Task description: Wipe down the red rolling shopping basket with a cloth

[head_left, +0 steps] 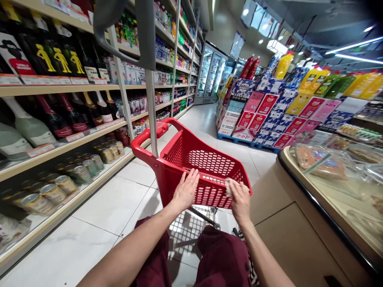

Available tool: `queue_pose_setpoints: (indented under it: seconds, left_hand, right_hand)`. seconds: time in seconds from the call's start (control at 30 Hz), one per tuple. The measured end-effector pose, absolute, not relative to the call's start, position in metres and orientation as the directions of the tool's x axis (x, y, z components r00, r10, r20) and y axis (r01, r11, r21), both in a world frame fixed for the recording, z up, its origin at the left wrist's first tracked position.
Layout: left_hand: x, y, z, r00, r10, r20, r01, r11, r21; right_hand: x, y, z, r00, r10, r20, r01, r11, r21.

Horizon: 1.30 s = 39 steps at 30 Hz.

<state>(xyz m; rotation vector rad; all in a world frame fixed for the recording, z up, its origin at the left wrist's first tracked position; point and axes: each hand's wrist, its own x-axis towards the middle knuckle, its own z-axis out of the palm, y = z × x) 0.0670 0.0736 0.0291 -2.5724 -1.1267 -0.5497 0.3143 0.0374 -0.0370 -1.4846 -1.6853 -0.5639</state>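
Observation:
A red plastic shopping basket cart (217, 161) with perforated sides stands in front of me, its inside bare where it shows. My left hand (187, 189) lies on the near rim with its fingers stretched out together. Further right along the same side, my right hand (240, 199) presses a crumpled off-white cloth (229, 187) against the rim near the basket's corner. Its fingertips are partly curled over the cloth. From the cart's left end a metal pole (152, 111) rises to a dark grey handle (146, 36) close to the camera.
Shelves (89, 89) with bottles and cans line the left side. Stacked drink cartons (254, 119) on a blue pallet (239, 141) stand ahead. At right is a counter (284, 167) with packaged food. Glass-door fridges (209, 73) stand at the back beyond the tiled floor (131, 207).

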Motion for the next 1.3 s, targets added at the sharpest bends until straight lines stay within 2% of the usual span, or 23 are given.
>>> queue_pose_setpoints:
  seconds: [0.1, 0.23, 0.3, 0.4, 0.47, 0.6, 0.67, 0.8, 0.83, 0.87, 1.0, 1.07, 1.2, 1.23, 1.3]
  left_hand:
    - [0.071, 0.076, 0.030, 0.630, 0.637, 0.444, 0.743, -0.661, -0.107]
    - [0.083, 0.075, 0.032, 0.659, 0.626, 0.417, 0.722, -0.682, -0.116]
    - [0.085, 0.075, 0.031, 0.667, 0.619, 0.414, 0.715, -0.688, -0.124]
    - [0.082, 0.075, 0.029, 0.656, 0.626, 0.422, 0.728, -0.673, -0.132]
    - [0.082, 0.075, 0.027, 0.657, 0.626, 0.420, 0.728, -0.671, -0.140]
    - [0.088, 0.071, 0.027, 0.685, 0.608, 0.401, 0.707, -0.688, -0.165]
    - [0.085, 0.071, 0.029, 0.675, 0.613, 0.410, 0.718, -0.672, -0.178]
    - [0.070, 0.074, 0.034, 0.632, 0.633, 0.448, 0.760, -0.618, -0.199]
    - [0.068, 0.074, 0.035, 0.627, 0.634, 0.452, 0.764, -0.613, -0.201]
    - [0.068, 0.074, 0.034, 0.626, 0.635, 0.452, 0.765, -0.611, -0.202]
    - [0.071, 0.070, 0.030, 0.635, 0.638, 0.436, 0.759, -0.620, -0.199]
    - [0.069, 0.069, 0.029, 0.629, 0.640, 0.441, 0.764, -0.613, -0.200]
    - [0.063, 0.070, 0.032, 0.611, 0.643, 0.462, 0.779, -0.591, -0.209]
    - [0.064, 0.070, 0.033, 0.613, 0.641, 0.462, 0.778, -0.593, -0.210]
    - [0.067, 0.069, 0.035, 0.621, 0.633, 0.461, 0.770, -0.604, -0.208]
  right_hand:
    - [0.332, 0.032, -0.041, 0.155, 0.557, 0.816, 0.969, 0.074, -0.235]
    - [0.319, 0.035, -0.038, 0.019, 0.617, 0.787, 0.950, 0.235, -0.207]
    - [0.322, 0.035, -0.038, 0.015, 0.624, 0.782, 0.943, 0.251, -0.218]
    - [0.336, 0.030, -0.042, 0.227, 0.566, 0.792, 0.944, 0.072, -0.322]
    - [0.332, 0.029, -0.042, 0.278, 0.560, 0.781, 0.936, 0.026, -0.351]
    - [0.295, 0.035, -0.034, 0.032, 0.614, 0.789, 0.937, 0.255, -0.237]
    - [0.289, 0.035, -0.030, -0.015, 0.613, 0.790, 0.936, 0.286, -0.205]
    - [0.300, 0.031, -0.032, 0.220, 0.560, 0.799, 0.952, 0.056, -0.302]
    - [0.297, 0.031, -0.033, 0.245, 0.545, 0.802, 0.947, 0.041, -0.318]
    - [0.291, 0.032, -0.033, 0.228, 0.547, 0.806, 0.947, 0.066, -0.313]
    - [0.267, 0.038, -0.031, -0.031, 0.614, 0.789, 0.926, 0.315, -0.209]
    - [0.274, 0.038, -0.030, 0.001, 0.611, 0.792, 0.934, 0.283, -0.219]
    - [0.288, 0.034, -0.032, 0.264, 0.532, 0.804, 0.938, 0.052, -0.342]
    - [0.283, 0.035, -0.031, 0.256, 0.533, 0.806, 0.938, 0.063, -0.340]
    - [0.267, 0.038, -0.030, 0.121, 0.574, 0.810, 0.943, 0.189, -0.274]
